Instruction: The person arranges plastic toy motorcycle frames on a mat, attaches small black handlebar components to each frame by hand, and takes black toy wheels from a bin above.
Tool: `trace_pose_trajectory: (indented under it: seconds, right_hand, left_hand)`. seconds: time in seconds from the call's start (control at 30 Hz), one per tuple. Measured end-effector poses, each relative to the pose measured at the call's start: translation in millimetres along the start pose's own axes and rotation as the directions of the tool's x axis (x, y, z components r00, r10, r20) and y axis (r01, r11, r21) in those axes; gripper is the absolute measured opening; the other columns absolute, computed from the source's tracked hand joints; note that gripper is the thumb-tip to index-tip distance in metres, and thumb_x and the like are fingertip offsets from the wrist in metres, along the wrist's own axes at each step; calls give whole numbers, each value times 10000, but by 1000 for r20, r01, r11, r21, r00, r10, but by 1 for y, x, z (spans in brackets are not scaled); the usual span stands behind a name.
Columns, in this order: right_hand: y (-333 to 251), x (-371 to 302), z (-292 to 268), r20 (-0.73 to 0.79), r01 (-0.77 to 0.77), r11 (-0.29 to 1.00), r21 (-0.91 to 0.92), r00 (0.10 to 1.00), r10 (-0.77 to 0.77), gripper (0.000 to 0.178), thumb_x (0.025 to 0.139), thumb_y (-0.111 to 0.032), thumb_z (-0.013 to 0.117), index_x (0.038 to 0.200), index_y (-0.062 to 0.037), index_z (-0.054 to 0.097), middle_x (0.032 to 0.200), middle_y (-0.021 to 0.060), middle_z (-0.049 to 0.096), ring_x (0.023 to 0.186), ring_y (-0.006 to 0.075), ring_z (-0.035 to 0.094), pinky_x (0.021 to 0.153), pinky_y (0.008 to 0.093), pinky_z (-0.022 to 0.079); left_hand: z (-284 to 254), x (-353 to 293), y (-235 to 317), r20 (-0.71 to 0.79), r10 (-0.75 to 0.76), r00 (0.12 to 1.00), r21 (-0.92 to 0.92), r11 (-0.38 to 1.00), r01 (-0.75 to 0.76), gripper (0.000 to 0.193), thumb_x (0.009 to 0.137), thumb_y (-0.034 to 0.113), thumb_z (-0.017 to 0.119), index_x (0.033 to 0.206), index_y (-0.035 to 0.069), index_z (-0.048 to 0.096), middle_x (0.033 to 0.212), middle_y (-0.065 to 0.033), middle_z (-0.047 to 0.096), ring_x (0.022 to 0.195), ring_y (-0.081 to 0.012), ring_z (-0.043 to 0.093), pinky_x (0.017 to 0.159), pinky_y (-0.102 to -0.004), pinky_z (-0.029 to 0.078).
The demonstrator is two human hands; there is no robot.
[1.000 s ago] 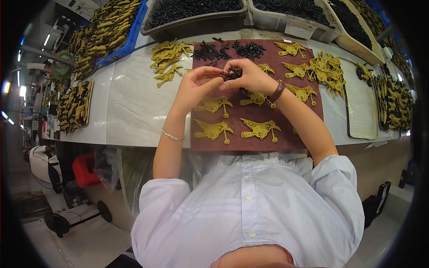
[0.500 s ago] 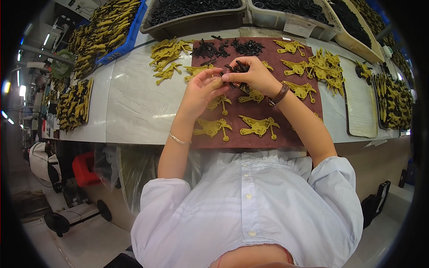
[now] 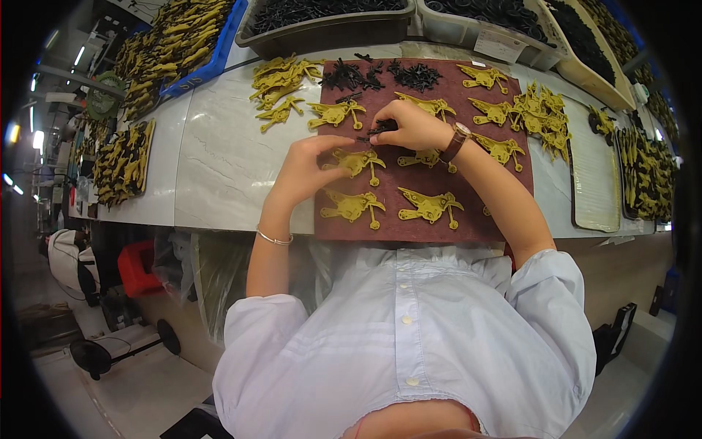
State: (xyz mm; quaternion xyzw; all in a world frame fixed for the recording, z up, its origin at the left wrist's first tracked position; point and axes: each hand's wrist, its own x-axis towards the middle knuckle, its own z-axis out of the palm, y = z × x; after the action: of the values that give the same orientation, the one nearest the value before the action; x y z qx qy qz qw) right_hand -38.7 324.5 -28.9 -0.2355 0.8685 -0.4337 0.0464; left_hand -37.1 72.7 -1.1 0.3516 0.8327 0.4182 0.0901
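Observation:
A dark red mat (image 3: 504,212) lies on the white bench with several yellow plastic parts laid out on it. My left hand (image 3: 306,170), with a bracelet on the wrist, pinches one yellow part (image 3: 363,161) near the mat's left side. My right hand (image 3: 411,124), which wears a watch, is closed on a few small black pieces (image 3: 380,130) just above that part. Two more yellow parts (image 3: 351,207) (image 3: 430,205) lie nearer the bench edge. Small heaps of black pieces (image 3: 417,74) sit at the mat's far end.
Loose yellow parts are piled at the mat's left (image 3: 281,77) and right (image 3: 542,113). Grey bins of black pieces (image 3: 322,29) stand behind. A blue crate (image 3: 208,66) and trays of yellow parts (image 3: 124,161) are at the left, a pale tray (image 3: 594,183) at the right.
My left hand has parted from my right and moved down toward me onto a yellow part. My right hand stays near the middle of the mat with the black pieces.

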Motion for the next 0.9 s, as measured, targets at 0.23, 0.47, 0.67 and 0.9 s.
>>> trace_pose_trajectory:
  seconds: [0.23, 0.47, 0.67, 0.9]
  right_hand:
    - [-4, 18, 11, 144, -72, 962, -262, 983, 113, 337, 768, -263, 764, 934, 23, 698, 843, 180, 681, 787, 323, 643, 726, 385, 491]
    - [-10, 15, 14, 84, -188, 927, -326, 970, 227, 351, 744, -265, 775, 952, 9, 706, 900, 193, 686, 878, 354, 653, 792, 417, 504]
    - [-21, -9, 3, -50, -127, 988, -87, 991, 123, 384, 761, -283, 782, 984, 18, 702, 871, 141, 692, 817, 243, 648, 741, 339, 496]
    - [-31, -39, -7, 72, -192, 922, 336, 981, 179, 373, 794, -224, 790, 1094, -30, 683, 865, 11, 627, 777, 74, 577, 668, 242, 467]
  left_hand:
    - [1, 2, -6, 97, -6, 995, 128, 992, -6, 389, 682, 50, 764, 1063, 42, 683, 963, -108, 679, 891, -251, 653, 787, -355, 529]
    - [5, 3, -3, 237, 207, 949, 414, 863, -291, 468, 747, 81, 706, 1199, 194, 664, 980, -73, 611, 939, -254, 590, 822, -379, 492]
    - [7, 4, -6, 298, 230, 927, 511, 781, -358, 328, 868, 190, 608, 1180, 252, 685, 977, -67, 580, 921, -257, 568, 779, -357, 486]
    - [8, 1, 3, 237, 236, 942, 460, 827, -323, 317, 830, 160, 672, 1140, 218, 707, 989, -75, 578, 892, -261, 585, 760, -367, 495]
